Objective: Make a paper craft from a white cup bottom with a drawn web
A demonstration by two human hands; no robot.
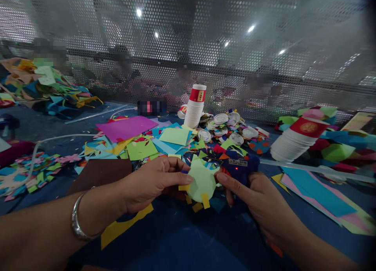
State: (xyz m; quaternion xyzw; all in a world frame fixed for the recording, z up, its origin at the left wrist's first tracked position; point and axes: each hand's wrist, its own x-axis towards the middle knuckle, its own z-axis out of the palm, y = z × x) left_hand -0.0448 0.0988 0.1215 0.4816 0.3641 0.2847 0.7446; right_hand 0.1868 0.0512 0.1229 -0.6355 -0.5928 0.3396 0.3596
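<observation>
A pale green paper disc (pixel 201 183) with small yellow tabs at its edge is pinched between the thumb and fingers of my left hand (pixel 164 179). My right hand (pixel 255 192) is closed around a dark blue glue gun (pixel 239 167), whose small red light is lit. The gun's tip points left, just above and behind the disc. My right thumb comes close to the disc's right edge; whether it touches cannot be made out. Loose yellow paper bits (pixel 197 207) show just under the disc. A silver bangle (pixel 76 220) circles my left wrist.
Coloured paper sheets (pixel 127 128) and scraps lie beyond my hands. One paper cup stack (pixel 194 110) stands upright; another stack (pixel 296 139) leans at right. Between them is a heap of round lids (pixel 221 119). A clear glue stick (pixel 317 168) runs right from the gun.
</observation>
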